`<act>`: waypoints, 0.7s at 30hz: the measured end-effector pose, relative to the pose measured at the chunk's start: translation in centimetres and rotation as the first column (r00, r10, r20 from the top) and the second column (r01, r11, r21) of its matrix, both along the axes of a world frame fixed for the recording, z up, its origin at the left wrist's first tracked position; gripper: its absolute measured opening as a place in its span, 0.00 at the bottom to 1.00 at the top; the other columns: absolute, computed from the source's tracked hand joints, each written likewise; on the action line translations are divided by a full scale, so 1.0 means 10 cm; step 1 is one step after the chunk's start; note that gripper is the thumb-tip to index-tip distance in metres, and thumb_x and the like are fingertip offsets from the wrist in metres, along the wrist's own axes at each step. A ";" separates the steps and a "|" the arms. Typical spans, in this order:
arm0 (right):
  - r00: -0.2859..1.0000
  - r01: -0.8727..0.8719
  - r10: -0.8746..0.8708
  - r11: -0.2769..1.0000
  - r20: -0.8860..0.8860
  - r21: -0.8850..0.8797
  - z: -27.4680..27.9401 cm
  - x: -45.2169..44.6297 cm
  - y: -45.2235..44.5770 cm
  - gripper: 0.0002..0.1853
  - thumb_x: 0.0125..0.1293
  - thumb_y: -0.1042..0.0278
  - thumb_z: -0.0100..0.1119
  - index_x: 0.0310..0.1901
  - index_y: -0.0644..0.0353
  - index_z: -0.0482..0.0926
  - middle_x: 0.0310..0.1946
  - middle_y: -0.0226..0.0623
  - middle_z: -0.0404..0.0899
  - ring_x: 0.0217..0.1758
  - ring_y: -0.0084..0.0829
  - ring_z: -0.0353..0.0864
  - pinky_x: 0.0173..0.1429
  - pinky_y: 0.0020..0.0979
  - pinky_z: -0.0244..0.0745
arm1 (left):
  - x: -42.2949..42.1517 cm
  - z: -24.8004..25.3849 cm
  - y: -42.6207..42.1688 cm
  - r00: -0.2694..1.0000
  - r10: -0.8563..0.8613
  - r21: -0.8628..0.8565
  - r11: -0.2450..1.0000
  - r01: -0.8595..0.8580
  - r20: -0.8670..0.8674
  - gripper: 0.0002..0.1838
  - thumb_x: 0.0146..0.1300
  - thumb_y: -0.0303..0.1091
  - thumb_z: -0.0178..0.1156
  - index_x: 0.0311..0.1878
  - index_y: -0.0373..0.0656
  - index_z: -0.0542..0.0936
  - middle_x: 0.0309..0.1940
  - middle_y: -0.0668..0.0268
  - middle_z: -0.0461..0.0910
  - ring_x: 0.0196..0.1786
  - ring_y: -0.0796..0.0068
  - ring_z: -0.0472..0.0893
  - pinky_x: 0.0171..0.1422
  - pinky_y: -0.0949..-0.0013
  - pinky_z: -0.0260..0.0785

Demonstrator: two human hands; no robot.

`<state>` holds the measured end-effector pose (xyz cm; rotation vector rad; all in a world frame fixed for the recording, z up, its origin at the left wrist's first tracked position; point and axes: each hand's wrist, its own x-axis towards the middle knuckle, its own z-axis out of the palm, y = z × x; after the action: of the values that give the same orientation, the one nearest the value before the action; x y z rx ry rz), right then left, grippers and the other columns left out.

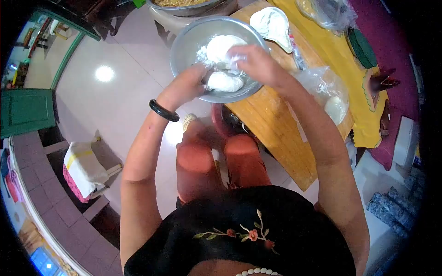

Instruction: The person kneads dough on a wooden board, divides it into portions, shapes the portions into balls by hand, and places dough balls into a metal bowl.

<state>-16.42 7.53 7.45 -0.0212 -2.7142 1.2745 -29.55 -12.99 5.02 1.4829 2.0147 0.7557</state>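
A metal bowl (pixel 182 43) holds a round piece of white dough (pixel 220 47), a smaller floury piece (pixel 225 82) in front of it, and loose white flour. My left hand (pixel 189 82), below a dark bangle, reaches over the bowl's left rim, its fingertips beside the smaller piece and partly hidden. My right hand (pixel 255 62) is over the bowl's right side, its blurred, floury fingers against the round dough. Whether either hand grips anything does not show clearly.
A wooden board (pixel 276 133) lies right of the bowl, with a scoop of white flour (pixel 269 25) and a plastic bag (pixel 322 85) on it. Behind the bowl stands another container (pixel 184 14) of yellowish food. A cloth-covered stool (pixel 85 165) is at left.
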 end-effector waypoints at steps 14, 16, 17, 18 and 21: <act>0.938 0.346 -0.347 0.937 0.021 0.042 -0.11 0.29 0.06 0.18 0.61 0.66 0.61 0.53 0.58 0.79 0.39 0.51 0.83 0.43 0.45 0.84 0.50 0.41 0.76 | -0.28 0.10 0.26 0.987 -0.133 -0.067 0.990 0.126 -0.095 0.16 0.62 0.32 0.63 0.51 0.34 0.78 0.37 0.48 0.80 0.41 0.48 0.78 0.49 0.56 0.70; 0.951 0.310 -0.310 0.951 0.004 0.009 -0.17 0.29 -0.03 0.18 0.61 0.70 0.59 0.53 0.63 0.78 0.41 0.48 0.82 0.43 0.39 0.82 0.52 0.37 0.76 | -0.37 -0.16 0.26 0.967 -0.149 0.082 0.982 0.169 -0.209 0.15 0.59 0.30 0.65 0.48 0.35 0.79 0.39 0.48 0.81 0.43 0.47 0.79 0.50 0.55 0.71; 0.956 0.294 -0.294 0.956 -0.005 -0.008 -0.19 0.28 -0.08 0.18 0.61 0.72 0.58 0.52 0.65 0.77 0.43 0.47 0.82 0.43 0.35 0.82 0.52 0.34 0.75 | -0.38 -0.23 0.23 0.985 -0.082 0.149 0.983 0.104 -0.151 0.15 0.58 0.30 0.65 0.47 0.35 0.80 0.39 0.47 0.81 0.44 0.46 0.79 0.51 0.55 0.72; 0.948 0.310 -0.302 0.947 -0.099 0.083 -0.15 0.25 -0.14 0.14 0.60 0.71 0.60 0.48 0.63 0.78 0.41 0.46 0.82 0.42 0.40 0.82 0.49 0.36 0.76 | -0.35 -0.26 0.20 0.996 -0.019 0.209 0.977 0.037 -0.087 0.15 0.57 0.29 0.65 0.47 0.35 0.80 0.40 0.47 0.81 0.45 0.45 0.80 0.51 0.55 0.72; 0.902 0.431 -0.425 0.898 -0.081 0.090 0.10 0.23 -0.36 0.11 0.59 0.70 0.62 0.42 0.63 0.77 0.34 0.50 0.80 0.40 0.50 0.81 0.46 0.44 0.76 | -0.17 -0.15 0.11 0.945 0.127 0.182 0.981 -0.074 -0.301 0.18 0.57 0.26 0.64 0.52 0.36 0.79 0.46 0.49 0.81 0.50 0.47 0.80 0.53 0.54 0.73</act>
<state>-14.12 3.96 8.45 -0.5311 -2.5239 0.9828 -31.25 -11.88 3.47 1.6937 2.3253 0.7909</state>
